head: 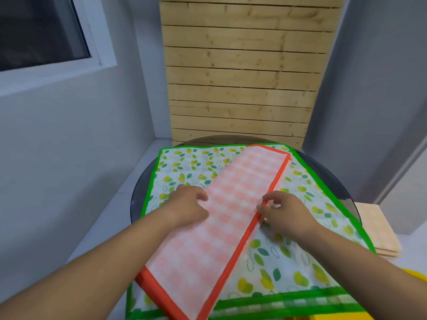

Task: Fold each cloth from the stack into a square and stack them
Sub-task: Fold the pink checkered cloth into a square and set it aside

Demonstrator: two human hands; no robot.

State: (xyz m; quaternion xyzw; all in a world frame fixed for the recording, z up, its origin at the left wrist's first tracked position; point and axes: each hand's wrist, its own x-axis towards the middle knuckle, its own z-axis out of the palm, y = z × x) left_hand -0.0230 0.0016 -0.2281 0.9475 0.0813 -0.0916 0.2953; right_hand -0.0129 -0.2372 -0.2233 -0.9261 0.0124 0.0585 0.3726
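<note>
The orange cloth (221, 218), probably light and soft, lies as a long strip on the leaf cloth (288, 257), and the left hand (187, 204) and the right hand (284, 213) pinch its side edges, likely the best grip.

- The orange checked cloth (231, 215) is thin woven fabric, matt and smooth, lying flat with crisp folded edges.
- Its orange edge binding (245, 239) looks like a denser tape with a slight sheen.
- The leaf-print cloth (288, 257) is a similar matt fabric, softly creased, and is bound in bright green tape.
- The tabletop (335, 181) is dark smoked glass, smooth and glossy, with faint reflections near its rim.
- The slatted panel (242, 65) is pale bare wood, knotty and grained, with a dull unvarnished look.
- The folded peach cloths (379, 232) are matt and soft-looking.
- The walls (69, 158) are smooth, matt grey.
</note>
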